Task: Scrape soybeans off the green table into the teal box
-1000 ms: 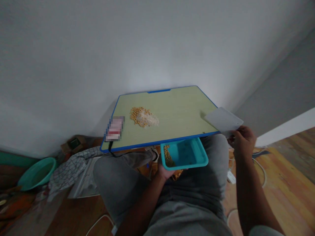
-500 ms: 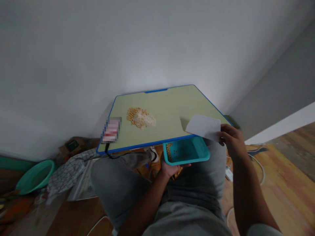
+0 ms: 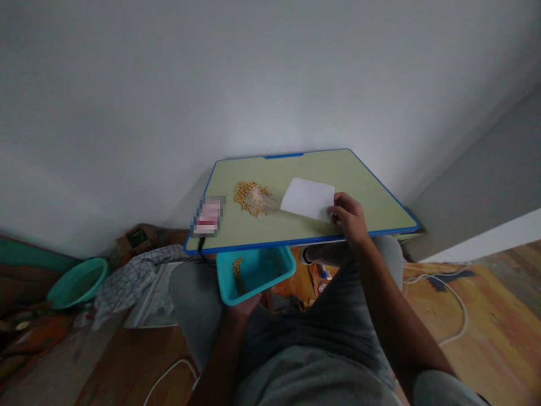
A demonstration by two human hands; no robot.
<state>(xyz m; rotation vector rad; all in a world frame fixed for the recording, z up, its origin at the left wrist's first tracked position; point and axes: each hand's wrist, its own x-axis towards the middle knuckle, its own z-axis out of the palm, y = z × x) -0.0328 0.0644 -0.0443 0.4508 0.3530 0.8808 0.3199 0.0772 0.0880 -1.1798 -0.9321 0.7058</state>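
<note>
Below the table's front edge, my left hand (image 3: 245,307) supports a turquoise plastic tray (image 3: 270,280) from underneath, its fingers mostly hidden. Some yellow beans (image 3: 238,270), which look like soybeans, have gathered at the tray's left side. My right hand (image 3: 349,214) pinches the right end of a white sheet (image 3: 308,197), stiff like card, held low over the tabletop. To the left of the sheet lies a pile of soybeans (image 3: 244,193) mixed with white rice-like grains (image 3: 256,198). A thin streak of grains reaches from the pile towards the sheet's left edge.
The light-green table (image 3: 333,163) has a blue rim and stands against a white wall. A pixelated card (image 3: 208,217) with a black strap lies at its left edge. On the floor are a green basin (image 3: 80,285), a checked cloth (image 3: 139,273) and white cables (image 3: 459,304).
The tray has moved left under the table edge, towards the pile's side. My right hand has carried the white sheet left over the tabletop, close to the pile. The camera view has shifted slightly.
</note>
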